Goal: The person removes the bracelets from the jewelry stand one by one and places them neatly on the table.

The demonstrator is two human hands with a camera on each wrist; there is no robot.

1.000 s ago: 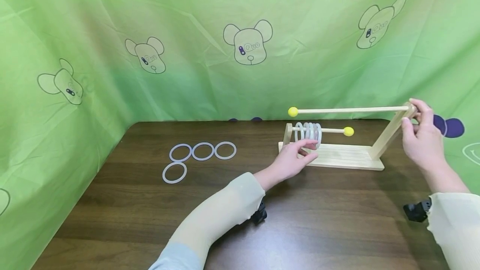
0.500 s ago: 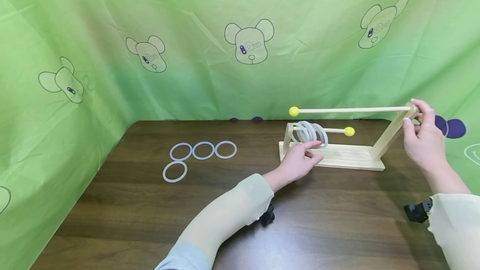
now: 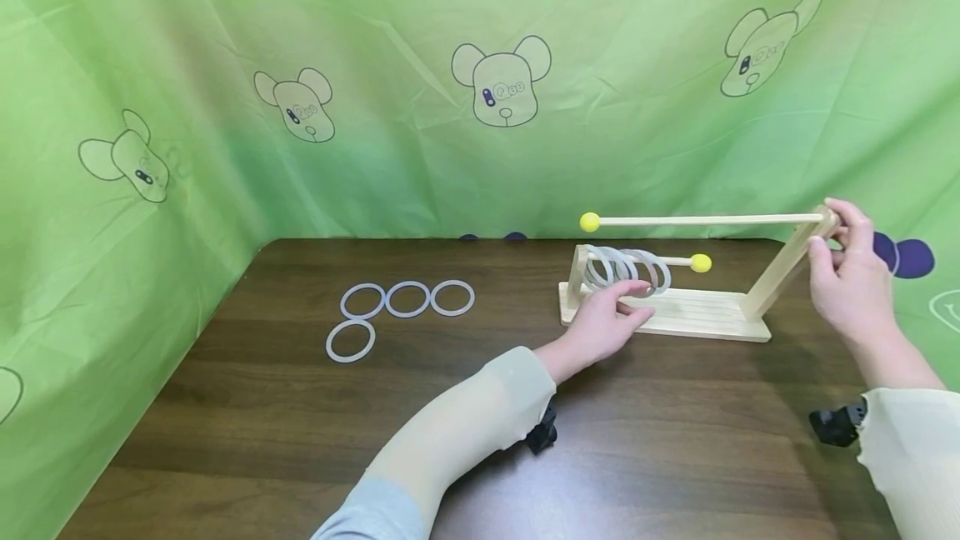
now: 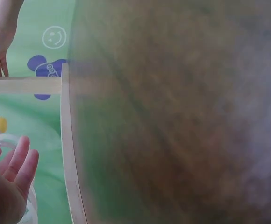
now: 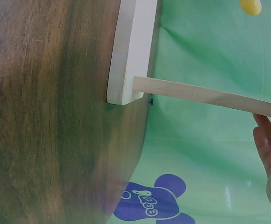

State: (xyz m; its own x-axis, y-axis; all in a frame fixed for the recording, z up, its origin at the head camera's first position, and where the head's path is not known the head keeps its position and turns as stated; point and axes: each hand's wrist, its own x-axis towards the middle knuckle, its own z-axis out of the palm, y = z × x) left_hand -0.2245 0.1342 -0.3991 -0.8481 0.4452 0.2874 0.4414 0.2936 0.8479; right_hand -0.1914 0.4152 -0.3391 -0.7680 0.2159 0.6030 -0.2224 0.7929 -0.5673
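Observation:
In the head view a wooden stand has a short post, a tall leaning post and two yellow-tipped rods. Several pale rings hang on the lower rod, slanted and spread apart. My left hand reaches in under them, a fingertip at the rightmost ring, thumb held away from the fingers. Its fingers look extended in the left wrist view. My right hand grips the top of the tall post, thumb in front; its fingers meet the post's edge in the right wrist view.
Several flat rings lie on the brown wooden table to the left, edges close together. The upper rod runs above the hanging rings toward its yellow ball. A green printed cloth stands behind the table.
My left hand has moved slightly right, and the rightmost ring has slid right along the lower rod. The hanging rings now slant and spread wider. The right hand keeps its place.

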